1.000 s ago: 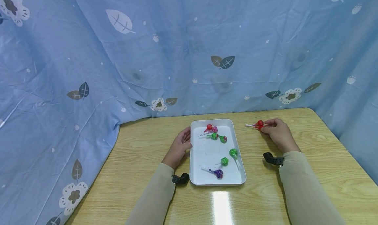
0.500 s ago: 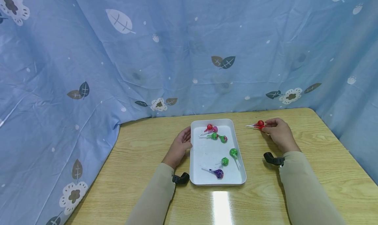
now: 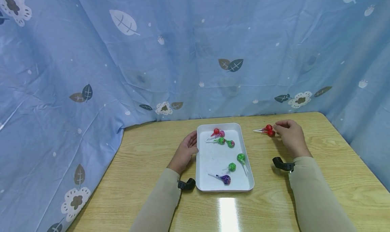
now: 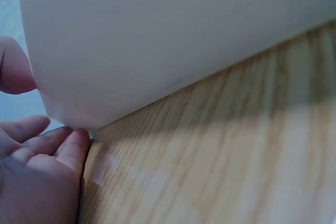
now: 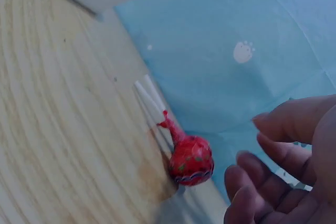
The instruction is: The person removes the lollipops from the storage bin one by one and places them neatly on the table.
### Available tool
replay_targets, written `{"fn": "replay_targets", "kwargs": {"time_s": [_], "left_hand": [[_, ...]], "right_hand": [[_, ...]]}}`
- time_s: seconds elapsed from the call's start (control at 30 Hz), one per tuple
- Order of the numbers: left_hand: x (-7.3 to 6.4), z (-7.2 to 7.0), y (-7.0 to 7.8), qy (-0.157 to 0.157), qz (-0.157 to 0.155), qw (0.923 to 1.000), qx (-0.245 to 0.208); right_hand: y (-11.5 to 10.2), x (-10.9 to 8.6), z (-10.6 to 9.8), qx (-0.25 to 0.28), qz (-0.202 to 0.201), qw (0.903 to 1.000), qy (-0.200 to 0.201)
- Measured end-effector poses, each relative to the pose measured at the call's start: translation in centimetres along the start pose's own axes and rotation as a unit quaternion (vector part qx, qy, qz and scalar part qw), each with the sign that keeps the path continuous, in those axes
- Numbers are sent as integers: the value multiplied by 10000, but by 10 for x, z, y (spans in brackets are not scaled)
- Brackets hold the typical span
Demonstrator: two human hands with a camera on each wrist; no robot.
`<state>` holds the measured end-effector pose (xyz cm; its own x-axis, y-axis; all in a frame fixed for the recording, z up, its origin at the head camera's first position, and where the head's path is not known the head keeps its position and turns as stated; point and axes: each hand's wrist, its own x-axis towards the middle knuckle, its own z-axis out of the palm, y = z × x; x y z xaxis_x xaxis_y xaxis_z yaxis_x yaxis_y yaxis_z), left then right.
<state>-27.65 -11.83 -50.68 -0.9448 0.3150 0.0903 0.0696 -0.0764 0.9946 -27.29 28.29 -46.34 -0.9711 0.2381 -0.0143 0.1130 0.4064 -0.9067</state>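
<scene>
In the head view my left hand (image 3: 183,153) rests against the left side of the white tray (image 3: 210,186), fingers loosely bent. The left wrist view shows its fingertips (image 4: 79,139) at the foot of the tray's wall. My right hand (image 3: 290,137) hovers just right of two red-wrapped lollipops, holding nothing, its thumb and fingers apart. One red lollipop (image 3: 271,133) lies close beside the other red lollipop (image 3: 268,127) on the table, their white sticks pointing left. In the right wrist view the nearer red lollipop (image 5: 191,161) mostly hides the second.
Inside the tray are a red lollipop (image 3: 216,131), a pink lollipop (image 3: 221,133), several green lollipops (image 3: 240,157) and a purple lollipop (image 3: 225,179). A blue patterned curtain (image 3: 195,56) hangs behind the wooden table (image 3: 146,157) and along its left side.
My right hand has let go of the nearer red lollipop and drawn slightly up and to the right, leaving it beside the other. The left hand and tray have stayed in place.
</scene>
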Motion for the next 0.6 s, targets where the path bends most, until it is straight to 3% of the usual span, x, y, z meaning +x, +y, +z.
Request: {"fn": "replay_targets", "kwargs": {"time_s": [0.3, 0.6], "left_hand": [[-1, 1, -1, 10, 60, 9999, -104], [0, 0, 1, -4, 86, 9999, -135]], "right_hand": [[-14, -4, 3, 639, -440, 9970, 63], [-30, -6, 11, 845, -667, 9942, -40]]}}
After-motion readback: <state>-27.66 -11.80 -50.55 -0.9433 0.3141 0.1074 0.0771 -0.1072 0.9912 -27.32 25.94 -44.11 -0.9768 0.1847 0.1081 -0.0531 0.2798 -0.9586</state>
